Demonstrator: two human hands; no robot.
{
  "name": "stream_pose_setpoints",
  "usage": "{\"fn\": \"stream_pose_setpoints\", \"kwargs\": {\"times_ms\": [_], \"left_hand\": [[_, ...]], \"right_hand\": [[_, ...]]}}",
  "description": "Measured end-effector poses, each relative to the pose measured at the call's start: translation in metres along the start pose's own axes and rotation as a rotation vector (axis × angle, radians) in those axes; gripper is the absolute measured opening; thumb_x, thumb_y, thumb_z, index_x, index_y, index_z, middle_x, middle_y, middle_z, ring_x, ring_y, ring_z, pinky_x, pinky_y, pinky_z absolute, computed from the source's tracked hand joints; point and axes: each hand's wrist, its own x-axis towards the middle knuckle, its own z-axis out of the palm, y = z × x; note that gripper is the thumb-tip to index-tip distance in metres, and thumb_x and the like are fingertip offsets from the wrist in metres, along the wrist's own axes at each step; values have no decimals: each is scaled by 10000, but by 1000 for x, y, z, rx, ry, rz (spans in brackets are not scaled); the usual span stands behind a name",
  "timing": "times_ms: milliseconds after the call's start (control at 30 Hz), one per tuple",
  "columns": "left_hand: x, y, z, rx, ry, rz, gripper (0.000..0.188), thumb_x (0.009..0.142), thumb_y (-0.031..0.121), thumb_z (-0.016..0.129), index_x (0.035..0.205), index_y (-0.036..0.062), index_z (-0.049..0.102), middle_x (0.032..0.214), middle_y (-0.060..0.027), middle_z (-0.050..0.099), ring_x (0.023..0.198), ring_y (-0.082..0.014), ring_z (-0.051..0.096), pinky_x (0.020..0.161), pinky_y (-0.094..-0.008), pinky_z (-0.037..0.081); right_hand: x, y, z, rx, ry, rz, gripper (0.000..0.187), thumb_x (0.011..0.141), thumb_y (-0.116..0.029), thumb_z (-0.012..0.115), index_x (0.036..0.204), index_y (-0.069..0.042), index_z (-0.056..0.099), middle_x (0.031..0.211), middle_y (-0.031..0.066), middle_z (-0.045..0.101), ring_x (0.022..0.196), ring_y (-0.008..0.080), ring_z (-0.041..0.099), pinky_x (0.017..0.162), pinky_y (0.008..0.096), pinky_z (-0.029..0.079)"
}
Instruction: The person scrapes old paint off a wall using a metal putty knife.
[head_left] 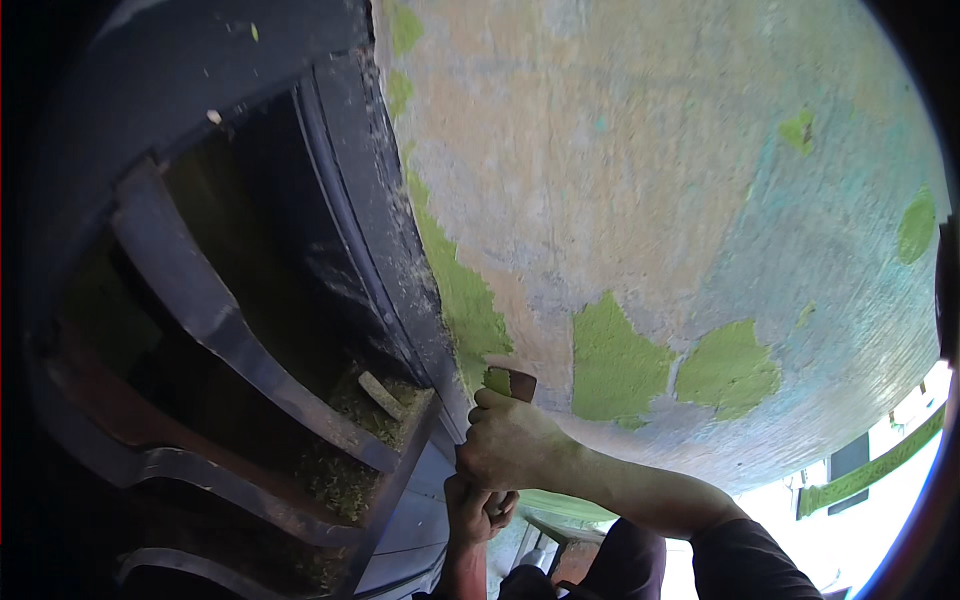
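above and right of the hands [512, 440], the wall [600, 180] lies open. on their left, the dark frame [375, 190] and curved bars [225, 325] stand in the way.

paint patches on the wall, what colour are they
Yellowish green; the paint patches on the wall show best in the head view.

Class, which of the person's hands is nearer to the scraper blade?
Right. In the picture, the right hand is just below the scraper blade; the left hand is farther down.
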Motion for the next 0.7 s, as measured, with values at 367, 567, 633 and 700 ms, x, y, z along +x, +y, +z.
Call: {"fn": "stream_pose_setpoints", "kwargs": {"times_ms": [367, 567, 633, 700], "left_hand": [[8, 6, 20, 44, 41, 155, 285, 921, 260, 608, 797, 15, 533, 473, 33, 333, 362, -77, 328, 338, -243, 279], [11, 33, 39, 46, 41, 47, 287, 902, 265, 632, 784, 26, 527, 481, 48, 315, 366, -62, 311, 343, -237, 257], [-6, 24, 30, 29, 104, -8, 308, 897, 266, 639, 734, 30, 529, 493, 27, 360, 370, -77, 356, 344, -234, 272], [1, 30, 32, 71, 97, -14, 295, 890, 267, 648, 755, 32, 531, 506, 14, 382, 376, -86, 384, 343, -235, 282]], "right_hand": [[9, 10, -17, 9, 79, 0, 169, 635, -318, 599, 570, -167, 635, 583, -27, 576, 674, 151, 552, 709, 274, 376], [16, 17, -33, -1, 94, -32, 180, 649, -329, 590, 570, -172, 629, 551, -31, 555, 648, 147, 553, 719, 273, 365], [11, 4, -28, 14, 29, -12, 179, 643, -330, 592, 569, -172, 628, 558, -33, 557, 659, 147, 550, 721, 273, 361], [10, 6, -28, 26, -42, 10, 178, 637, -332, 593, 569, -171, 627, 565, -34, 558, 670, 146, 547, 723, 274, 357]]}}
